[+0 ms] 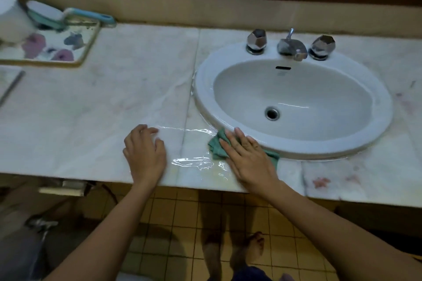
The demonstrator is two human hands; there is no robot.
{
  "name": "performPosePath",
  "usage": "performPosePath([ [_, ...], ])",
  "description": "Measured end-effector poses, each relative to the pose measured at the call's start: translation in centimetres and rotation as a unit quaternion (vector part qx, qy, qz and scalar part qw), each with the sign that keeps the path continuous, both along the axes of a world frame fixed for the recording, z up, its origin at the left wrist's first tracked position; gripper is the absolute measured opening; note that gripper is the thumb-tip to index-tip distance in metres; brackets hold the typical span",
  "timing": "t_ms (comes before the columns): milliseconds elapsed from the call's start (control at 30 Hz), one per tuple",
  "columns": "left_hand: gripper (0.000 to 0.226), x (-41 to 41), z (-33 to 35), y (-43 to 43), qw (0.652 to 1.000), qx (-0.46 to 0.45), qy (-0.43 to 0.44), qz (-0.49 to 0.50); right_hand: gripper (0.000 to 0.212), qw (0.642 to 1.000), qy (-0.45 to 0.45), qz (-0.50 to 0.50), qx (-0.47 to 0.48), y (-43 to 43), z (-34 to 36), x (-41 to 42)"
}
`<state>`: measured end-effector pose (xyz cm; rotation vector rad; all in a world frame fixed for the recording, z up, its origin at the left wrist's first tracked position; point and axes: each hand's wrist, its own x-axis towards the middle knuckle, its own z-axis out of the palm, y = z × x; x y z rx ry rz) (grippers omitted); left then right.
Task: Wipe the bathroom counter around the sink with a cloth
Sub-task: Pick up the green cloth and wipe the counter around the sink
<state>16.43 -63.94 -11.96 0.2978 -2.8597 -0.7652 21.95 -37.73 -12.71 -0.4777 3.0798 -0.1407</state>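
The crumpled green cloth (pixel 217 147) lies on the pale marble surface (pixel 114 102), touching the front-left rim of the white oval ceramic sink (pixel 205 89). The right hand (pixel 247 157) lies flat on it, fingers straight and pressing down rather than curled round the fabric; cloth shows on either side of the hand. The left hand (pixel 143 153) rests on the surface left of the sink, near the front edge, with fingers loosely bent and holding nothing. It appears to serve as a brace. A film of water (pixel 196 163) glistens between the two hands and follows the sink's left rim. Pinkish stains (pixel 320 182) mark the surface in front of the sink's right side. A floral tray (pixel 86 52) stands well left of the sink, toward the back. Assessment: the step in hand is wiping the front-left quarter, and most of the perimeter looks untreated. Recommended practice: apply even palm pressure, trace the rim's curve so the joint is cleared, overlap passes, and gather water toward the sink, not over the front edge onto the floor. The stains will likely need firmer rubbing.
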Motion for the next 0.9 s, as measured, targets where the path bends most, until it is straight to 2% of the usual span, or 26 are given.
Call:
performPosePath([
  [133, 0.025, -0.2, -0.1, -0.4, 0.999, 0.053, 0.011, 0.008, 0.055, 0.999, -0.033, 0.001, -0.039, -5.6, 0.8, -3.8],
  [200, 0.027, -0.2, 0.1, -0.5, 0.995, 0.092, 0.022, 0.009, 0.056, 0.995, -0.069, 0.043, -0.05, -7.5, 1.0, -5.2],
  [333, 0.039, 0.1, 0.4, -1.0, 0.985, 0.159, 0.061, -0.018, 0.06, 0.986, -0.082, 0.141, -0.045, -7.9, 1.2, -4.7],
  [567, 0.044, 0.1, 0.7, -0.7, 0.994, 0.1, 0.025, -0.041, 0.051, 0.974, -0.073, 0.203, -0.069, -4.3, 0.9, 1.2],
  [700, 0.031, 0.3, 0.8, 0.2, 0.997, 0.069, -0.016, -0.018, 0.051, 0.983, -0.065, 0.143, -0.091, 0.8, 1.2, 4.8],
  [800, 0.025, 0.6, 2.0, 3.8, 0.994, 0.105, -0.034, 0.001, 0.054, 0.991, -0.064, 0.015, -0.12, 6.6, 1.2, 8.2],
  [900, 0.024, 2.0, 3.4, 10.0, 0.986, 0.148, 0.007, -0.071, 0.053, 0.984, -0.068, -0.11, -0.124, 12.7, 1.0, 11.6],
])
